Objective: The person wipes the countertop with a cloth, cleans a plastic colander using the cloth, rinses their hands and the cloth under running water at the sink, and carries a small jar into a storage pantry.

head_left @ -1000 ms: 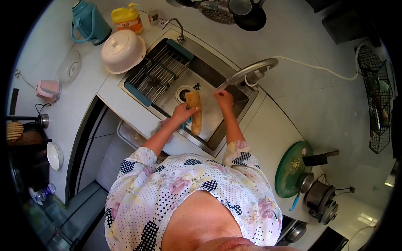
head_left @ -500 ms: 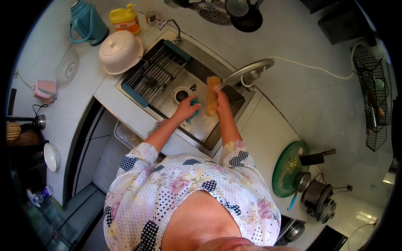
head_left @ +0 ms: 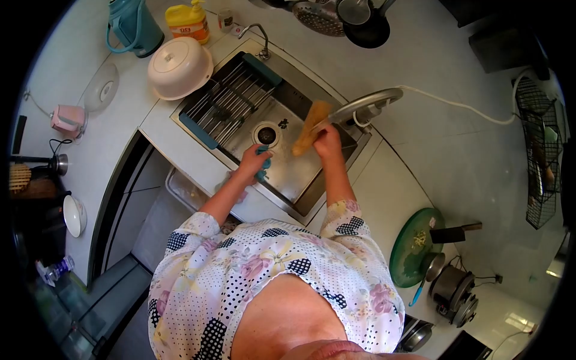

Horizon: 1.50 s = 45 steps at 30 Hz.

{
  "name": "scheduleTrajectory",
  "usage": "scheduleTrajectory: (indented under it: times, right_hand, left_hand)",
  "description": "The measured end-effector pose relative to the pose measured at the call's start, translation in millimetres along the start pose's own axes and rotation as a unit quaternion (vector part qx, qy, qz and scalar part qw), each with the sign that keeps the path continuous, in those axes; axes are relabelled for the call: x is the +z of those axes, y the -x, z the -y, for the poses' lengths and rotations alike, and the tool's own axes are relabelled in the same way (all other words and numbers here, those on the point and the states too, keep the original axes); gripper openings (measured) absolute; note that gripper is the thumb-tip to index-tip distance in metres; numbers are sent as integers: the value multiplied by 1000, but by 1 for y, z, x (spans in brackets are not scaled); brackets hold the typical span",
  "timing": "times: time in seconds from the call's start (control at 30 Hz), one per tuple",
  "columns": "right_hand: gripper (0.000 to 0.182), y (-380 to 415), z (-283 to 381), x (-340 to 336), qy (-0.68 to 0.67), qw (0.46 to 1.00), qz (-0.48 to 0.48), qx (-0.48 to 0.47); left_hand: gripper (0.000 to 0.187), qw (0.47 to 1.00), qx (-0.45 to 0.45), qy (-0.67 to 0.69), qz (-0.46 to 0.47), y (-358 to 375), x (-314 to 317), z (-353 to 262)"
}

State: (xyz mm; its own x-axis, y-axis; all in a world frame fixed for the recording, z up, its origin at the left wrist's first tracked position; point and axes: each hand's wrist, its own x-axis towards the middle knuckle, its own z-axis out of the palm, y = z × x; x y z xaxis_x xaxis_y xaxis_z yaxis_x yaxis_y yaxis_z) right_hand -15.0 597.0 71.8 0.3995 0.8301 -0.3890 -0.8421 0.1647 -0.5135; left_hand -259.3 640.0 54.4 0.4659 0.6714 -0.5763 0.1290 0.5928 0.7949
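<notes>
Over the steel sink, my right hand grips a long yellow-brown object, its upper end close beneath the curved faucet. The object tilts, its lower end pointing down and left. My left hand is closed round a crumpled teal cloth near the sink's front edge. Between the drain and the faucet, small dark bits lie on the sink floor. A drying rack spans the left part of the sink.
A pink basin, yellow bottle and teal jug stand back left. On the right are a green board, a cleaver and a dark pot. A small tap rises behind the sink.
The long object has gone from nearly upright in view to slanted. My left hand has moved toward the sink's front edge with the cloth. The view has shifted slightly.
</notes>
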Motion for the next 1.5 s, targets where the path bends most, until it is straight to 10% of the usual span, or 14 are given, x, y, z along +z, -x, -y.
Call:
scheduleTrajectory:
  times: [0.13,0.17,0.23,0.33,0.6,0.7,0.8,0.93,1.0,1.07,1.17,1.27,1.37,1.5]
  right_hand:
    - [27,18,1,-2,65,995,46,-67]
    - [30,19,-7,-24,358,929,30,-91]
    - [35,16,-30,-94,824,556,-8,-109]
    - [44,56,-29,-74,722,674,-132,-78]
    - [50,106,65,-85,620,726,-254,-156]
    - [49,119,100,-105,627,689,-323,-165]
    - [45,127,119,-101,774,502,-373,-102]
    - [33,79,69,-99,664,658,-208,-288]
    - [45,66,26,-40,347,917,-177,-88]
    - [48,32,-4,-37,100,981,-157,49]
    - [54,11,-27,-40,-102,988,-109,37]
    - [55,-35,-87,-90,-285,942,175,35]
    - [57,25,-70,15,-191,975,66,94]
    - [55,-11,-86,-26,-240,970,-26,15]
  left_hand:
    - [26,998,-48,46,-8,10,-3,-12]
    - [25,996,-54,70,2,8,-5,-12]
    - [23,990,-69,119,24,0,-9,-8]
    - [27,987,-6,160,16,-11,-6,-4]
    - [45,965,-9,230,127,-26,30,-20]
    - [49,967,21,217,134,-37,61,-34]
    - [52,968,56,191,151,-55,88,-44]
    - [40,983,82,133,100,-85,119,-35]
    - [31,992,76,75,66,-92,131,-28]
    - [24,976,196,-73,57,-72,140,-23]
    - [29,933,278,-220,64,-31,140,-18]
    - [38,894,316,-315,37,-34,126,-27]
    - [43,892,248,-377,4,-54,114,-45]
    - [47,816,417,-397,57,-77,91,-32]
